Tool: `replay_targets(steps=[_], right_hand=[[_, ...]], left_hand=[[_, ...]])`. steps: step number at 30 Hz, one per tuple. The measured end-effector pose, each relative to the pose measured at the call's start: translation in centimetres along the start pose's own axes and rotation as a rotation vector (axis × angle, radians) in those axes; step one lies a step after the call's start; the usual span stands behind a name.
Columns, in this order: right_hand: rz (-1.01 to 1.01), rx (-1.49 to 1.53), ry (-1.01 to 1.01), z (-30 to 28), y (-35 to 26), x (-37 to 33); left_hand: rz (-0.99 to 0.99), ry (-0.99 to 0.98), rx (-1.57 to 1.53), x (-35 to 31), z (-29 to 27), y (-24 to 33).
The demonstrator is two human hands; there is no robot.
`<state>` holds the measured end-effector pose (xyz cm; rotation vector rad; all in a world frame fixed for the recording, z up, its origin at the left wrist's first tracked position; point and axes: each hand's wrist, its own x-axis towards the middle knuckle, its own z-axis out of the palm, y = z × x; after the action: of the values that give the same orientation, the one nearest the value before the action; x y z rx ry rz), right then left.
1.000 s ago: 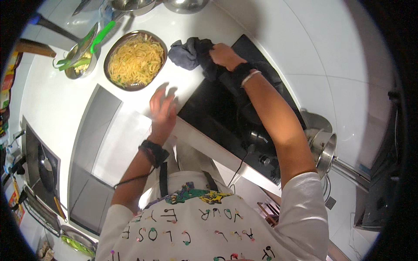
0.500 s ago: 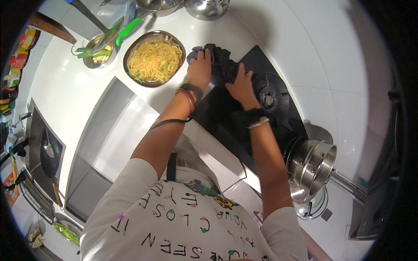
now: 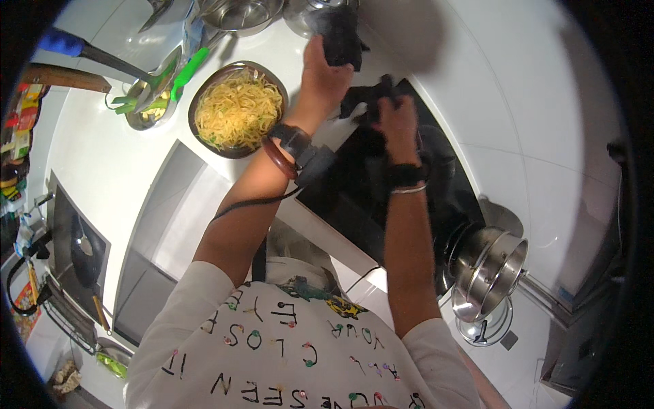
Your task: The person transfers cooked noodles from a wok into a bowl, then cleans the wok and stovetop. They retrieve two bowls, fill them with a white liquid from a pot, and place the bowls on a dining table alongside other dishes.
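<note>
My left hand (image 3: 324, 85) is raised beside the plate of noodles, fingers closed on a dark cloth (image 3: 338, 42) that sticks up above it. Lower and to the right, my right hand (image 3: 397, 124) grips another stretch of dark cloth (image 3: 368, 99) over the far end of the black cooktop (image 3: 340, 198). Whether the two stretches are one cloth or two pieces, I cannot tell. The right fingers are partly blurred and merge with the dark fabric. Left of my left forearm sits the metal plate (image 3: 193, 129), heaped with pale yellow noodle-like shreds (image 3: 237, 109).
A small metal bowl (image 3: 142, 123) with chopped pieces, a blue-handled spatula (image 3: 116, 60) and a green handle (image 3: 189, 73) lie at the far left. Metal pots (image 3: 242, 15) stand at the back. Stacked steel pans (image 3: 487, 266) are at the right, near a glass lid (image 3: 501, 327).
The dark cloth has come up off the counter in my hands. My left hand has lifted with its part, while my right hand has closed on the lower part.
</note>
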<state>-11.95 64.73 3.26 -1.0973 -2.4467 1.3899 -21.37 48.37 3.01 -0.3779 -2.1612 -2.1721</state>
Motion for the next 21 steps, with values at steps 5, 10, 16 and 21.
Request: replay_targets(steps=[5, 10, 16, 21], right_hand=[[-0.219, -0.685, 0.087, -3.5, -3.3, 10.7], [-0.464, -1.026, -0.050, 0.0, 1.8, 19.6], [-0.245, -1.414, -0.275, 3.8, 4.5, 21.0], [-0.138, -1.318, -0.173, 6.5, 2.4, 13.1]], left_hand=[[-0.091, -0.345, 0.168, -8.4, -2.3, 1.2], [-0.669, -0.900, -0.002, -19.8, -11.7, 2.9], [-1.111, -0.694, 0.247, -28.3, -22.8, 2.3], [-1.297, -0.325, -0.035, -30.1, -25.6, 1.1]])
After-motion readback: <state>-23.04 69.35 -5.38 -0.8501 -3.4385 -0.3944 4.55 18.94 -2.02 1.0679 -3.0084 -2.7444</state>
